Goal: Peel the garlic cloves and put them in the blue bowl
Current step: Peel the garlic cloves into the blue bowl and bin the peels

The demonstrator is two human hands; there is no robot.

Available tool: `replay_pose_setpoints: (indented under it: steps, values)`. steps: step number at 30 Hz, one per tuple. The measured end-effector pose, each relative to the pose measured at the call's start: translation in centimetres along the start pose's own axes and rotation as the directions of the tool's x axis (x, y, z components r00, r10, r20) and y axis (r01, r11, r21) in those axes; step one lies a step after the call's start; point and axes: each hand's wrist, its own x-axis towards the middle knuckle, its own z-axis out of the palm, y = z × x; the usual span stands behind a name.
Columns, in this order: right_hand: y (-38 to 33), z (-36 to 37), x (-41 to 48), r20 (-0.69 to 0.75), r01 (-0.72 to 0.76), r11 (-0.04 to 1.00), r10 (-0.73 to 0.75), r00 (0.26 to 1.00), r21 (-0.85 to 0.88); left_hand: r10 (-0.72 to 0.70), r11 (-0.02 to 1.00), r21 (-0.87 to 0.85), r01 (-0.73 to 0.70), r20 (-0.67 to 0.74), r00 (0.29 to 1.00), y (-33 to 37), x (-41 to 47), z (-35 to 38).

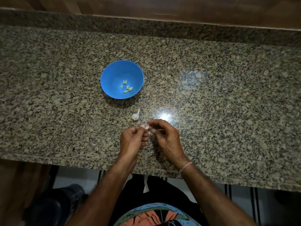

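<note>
A blue bowl [112, 74] stands on the granite counter, with several peeled yellowish garlic cloves [127, 88] lying in its bottom. Nearer to me, what is left of a white garlic head [135, 116] with its stalk lies on the counter. Just below it, my left hand [132, 141] pinches a small pinkish-white garlic clove [145, 126] at its fingertips. My right hand [166, 138] has its forefinger and thumb curled onto the same clove from the right. Both hands hover low over the counter's front part.
The speckled granite counter [211, 103] runs across the view, with a raised back ledge [146, 28] and a front edge [211, 178] near my body. Small bits of garlic skin [151, 118] lie beside my hands. A bright light reflection [165, 115] shines on the stone.
</note>
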Motion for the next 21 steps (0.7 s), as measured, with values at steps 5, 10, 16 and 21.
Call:
replay_pose_setpoints:
  steps: [5, 10, 16, 21]
  values:
    - [0.1, 0.4, 0.2, 0.049, -0.138, 0.969, 0.131, 0.990, 0.205, -0.011, 1.000, 0.003, 0.011, 0.048, 0.999, -0.1, -0.1, -0.1]
    - [-0.1, 0.4, 0.2, 0.028, -0.168, 0.952, 0.167, 0.986, 0.256, 0.244, 0.959, 0.148, -0.243, 0.010, 0.970, 0.1, -0.4, -0.6]
    - [-0.4, 0.2, 0.2, 0.026, -0.153, 0.953, 0.152, 0.988, 0.263, 0.444, 0.824, 0.353, -0.443, 0.084, 0.892, 1.1, -1.2, -1.2]
    - [-0.4, -0.1, 0.0, 0.043, -0.152, 0.948, 0.146, 0.988, 0.280, 0.425, 0.846, 0.295, -0.444, 0.131, 0.896, 1.1, -1.0, -1.3]
